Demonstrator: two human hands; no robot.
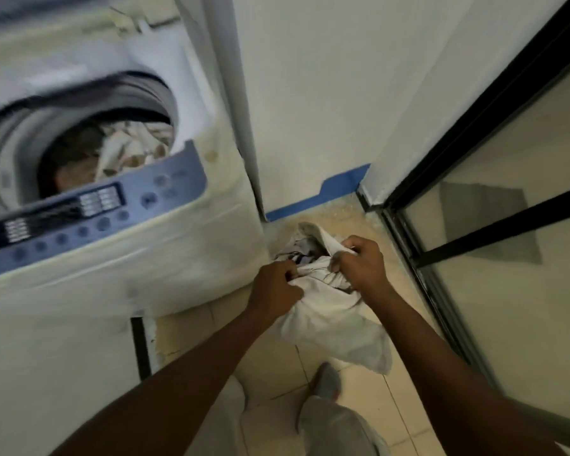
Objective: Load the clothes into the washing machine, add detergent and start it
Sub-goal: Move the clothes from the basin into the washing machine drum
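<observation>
Head view: we are seeing both of the person's bare arms reaching forward and down, to the right of the washing machine [119, 225]. The right hand [362, 264] is curling into a fist on the upper edge of a white cloth bag [333, 317], with fabric bunching out between thumb and fingers. The left hand [273, 286] is gripping the same bag on its near-left edge, fingers folded in tight on the cloth. The two hands are sitting close together, apart by a short stretch of gathered fabric, and the bag is hanging slack below them toward the tiled floor [369, 399].

Just beyond the hands we are noting a pile of clothes [297, 250], pale and striped pieces, lying by the machine's right front corner; whether they are inside the bag's mouth or behind it we cannot tell.

The machine is a top loader, standing to the left with its lid up. Inside the drum [89, 149] we are seeing laundry already loaded, a pale crumpled item over darker ones. The blue control panel [89, 212] is running along the near rim; its labels are blurring beyond reading.

Further out, blue tape [326, 192] is running along the wall base, and a black-framed glass door [491, 209] is standing to the right. A grey-socked foot [326, 380] is resting on the tiles below the bag.
</observation>
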